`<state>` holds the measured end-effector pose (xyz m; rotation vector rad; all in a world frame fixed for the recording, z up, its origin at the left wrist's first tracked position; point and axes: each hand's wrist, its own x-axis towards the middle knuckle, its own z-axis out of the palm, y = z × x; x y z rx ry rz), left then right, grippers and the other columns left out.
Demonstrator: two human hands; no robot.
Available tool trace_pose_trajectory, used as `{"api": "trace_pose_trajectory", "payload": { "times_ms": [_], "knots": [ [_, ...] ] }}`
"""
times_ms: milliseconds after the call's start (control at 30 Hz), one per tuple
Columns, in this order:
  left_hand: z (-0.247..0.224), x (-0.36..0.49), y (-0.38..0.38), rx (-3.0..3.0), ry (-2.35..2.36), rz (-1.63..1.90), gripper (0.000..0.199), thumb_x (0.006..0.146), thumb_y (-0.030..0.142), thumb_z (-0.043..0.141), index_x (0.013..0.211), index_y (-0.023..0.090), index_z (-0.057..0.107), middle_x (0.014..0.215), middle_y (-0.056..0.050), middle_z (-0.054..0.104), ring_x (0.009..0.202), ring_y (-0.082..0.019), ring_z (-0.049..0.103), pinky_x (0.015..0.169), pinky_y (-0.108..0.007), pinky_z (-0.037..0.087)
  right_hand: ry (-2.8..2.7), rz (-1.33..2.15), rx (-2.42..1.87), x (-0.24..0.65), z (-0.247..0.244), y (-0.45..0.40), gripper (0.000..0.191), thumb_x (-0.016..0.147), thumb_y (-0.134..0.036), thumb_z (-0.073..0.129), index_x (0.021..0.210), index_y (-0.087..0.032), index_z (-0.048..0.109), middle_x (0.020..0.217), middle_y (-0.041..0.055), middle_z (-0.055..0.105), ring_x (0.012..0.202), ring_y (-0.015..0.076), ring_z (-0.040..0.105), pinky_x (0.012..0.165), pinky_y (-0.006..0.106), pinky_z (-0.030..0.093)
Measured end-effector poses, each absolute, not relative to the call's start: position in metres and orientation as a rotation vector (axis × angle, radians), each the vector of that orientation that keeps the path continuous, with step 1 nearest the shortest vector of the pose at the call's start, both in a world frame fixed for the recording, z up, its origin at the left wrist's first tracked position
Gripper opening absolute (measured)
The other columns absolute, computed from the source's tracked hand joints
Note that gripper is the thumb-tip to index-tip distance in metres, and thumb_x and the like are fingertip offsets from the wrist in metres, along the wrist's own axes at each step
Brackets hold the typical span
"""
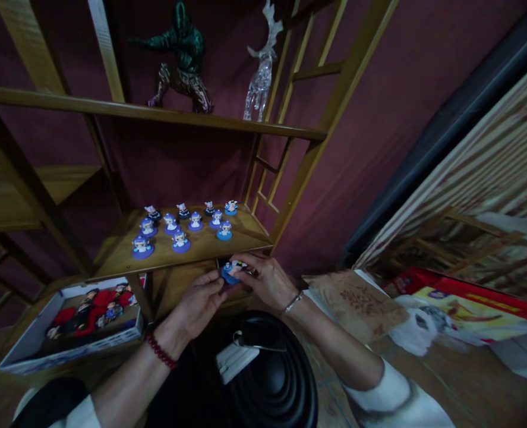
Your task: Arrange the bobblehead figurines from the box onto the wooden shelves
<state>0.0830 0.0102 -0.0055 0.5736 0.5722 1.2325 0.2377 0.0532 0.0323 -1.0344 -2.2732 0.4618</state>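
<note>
Between my two hands is a small figurine (232, 271) on a blue round base, held just in front of the wooden shelf's edge. My left hand (206, 297), with a red bead bracelet at the wrist, grips the base from the left. The fingers of my right hand (270, 279) close on the figurine's upper part from the right; a silver bracelet circles that wrist. Similar little figurines (195, 222) stand upright in rows on the shelf board (210, 248) behind, several on purple bases, others on dark or blue ones.
An open box (73, 351) of red and dark dolls sits lower left. On the upper shelf stand a dark green statue (180, 53) and a clear deer ornament (259, 77). A black ridged round object (276, 380) is below my hands. Cardboard (356, 300) and a red box (468, 303) lie right.
</note>
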Motion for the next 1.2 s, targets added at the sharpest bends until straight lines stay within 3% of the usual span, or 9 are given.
{"api": "trace_pose_trajectory", "payload": {
  "times_ms": [333, 700, 933, 1200],
  "knots": [
    [-0.013, 0.093, 0.008, 0.568, 0.564, 1.155, 0.01, 0.067, 0.006, 0.065, 0.076, 0.01, 0.068, 0.087, -0.009, 0.069, 0.091, -0.021, 0.062, 0.097, -0.044, 0.039, -2.409, 0.3, -0.815, 0.258, 0.024, 0.048, 0.019, 0.085, -0.027, 0.052, 0.101, -0.021, 0.061, 0.094, 0.0046, 0.067, 0.089, 0.0163, 0.06, 0.081, 0.03, 0.046],
    [-0.01, 0.092, 0.003, 0.516, 0.542, 1.062, 0.017, 0.068, -0.001, 0.055, 0.073, 0.009, 0.069, 0.083, -0.008, 0.069, 0.084, -0.019, 0.064, 0.098, -0.046, 0.039, -2.563, 0.302, -0.561, 0.268, 0.027, 0.05, 0.025, 0.09, -0.03, 0.041, 0.102, -0.02, 0.06, 0.094, 0.0051, 0.066, 0.088, 0.0142, 0.058, 0.082, 0.028, 0.045],
    [-0.001, 0.096, 0.013, 0.525, 0.558, 1.106, 0.017, 0.07, 0.0, 0.055, 0.077, 0.009, 0.068, 0.086, -0.009, 0.069, 0.088, -0.019, 0.064, 0.099, -0.044, 0.038, -2.485, 0.286, -0.712, 0.268, 0.034, 0.055, 0.024, 0.088, -0.029, 0.048, 0.108, -0.021, 0.059, 0.097, 0.0063, 0.065, 0.092, 0.0165, 0.057, 0.083, 0.032, 0.046],
    [0.001, 0.104, 0.023, 0.554, 0.557, 1.182, 0.013, 0.075, 0.005, 0.057, 0.081, 0.009, 0.067, 0.09, -0.008, 0.069, 0.088, -0.018, 0.064, 0.095, -0.04, 0.044, -2.217, 0.517, -0.978, 0.27, 0.027, 0.061, 0.045, 0.079, -0.026, 0.059, 0.122, -0.023, 0.049, 0.104, 0.005, 0.063, 0.094, 0.0164, 0.059, 0.083, 0.031, 0.048]
  ]
}}
